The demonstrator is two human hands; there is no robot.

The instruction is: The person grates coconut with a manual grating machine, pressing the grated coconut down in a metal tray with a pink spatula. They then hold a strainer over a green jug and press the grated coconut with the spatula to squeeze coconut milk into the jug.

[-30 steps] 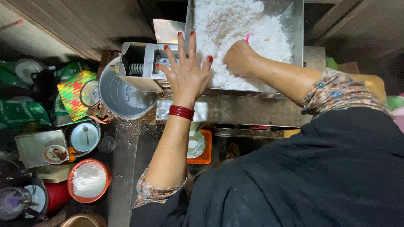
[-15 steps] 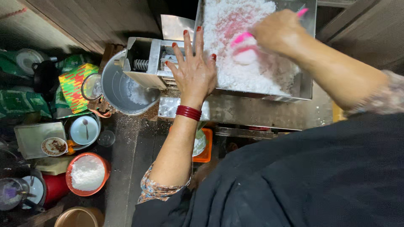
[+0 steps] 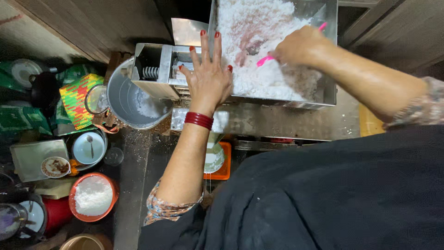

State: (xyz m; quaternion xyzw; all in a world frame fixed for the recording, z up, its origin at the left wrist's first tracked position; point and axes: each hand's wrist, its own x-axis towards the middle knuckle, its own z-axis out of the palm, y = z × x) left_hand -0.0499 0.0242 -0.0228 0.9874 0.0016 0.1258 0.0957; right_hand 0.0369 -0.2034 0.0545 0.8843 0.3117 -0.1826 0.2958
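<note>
My left hand (image 3: 209, 74), fingers spread and nails red, rests flat on the edge of a steel grinding machine (image 3: 159, 74), with red bangles at the wrist. My right hand (image 3: 300, 46) grips a pink scraper (image 3: 267, 59) and holds it in the white grated mass (image 3: 259, 41) that fills the machine's steel hopper tray (image 3: 329, 55). A metal bucket (image 3: 124, 99) stands under the machine's spout at the left, with some white material inside.
An orange bowl of white powder (image 3: 92, 196) sits at the lower left beside small dishes (image 3: 88, 148) and a cup (image 3: 54, 166). A woven multicoloured basket (image 3: 76, 99) and green packets lie at the left. An orange container (image 3: 217, 159) sits below the machine.
My right hand has moved from the tray's near left to its far right and back toward the middle with the pink scraper. My left hand has stayed on the machine.
</note>
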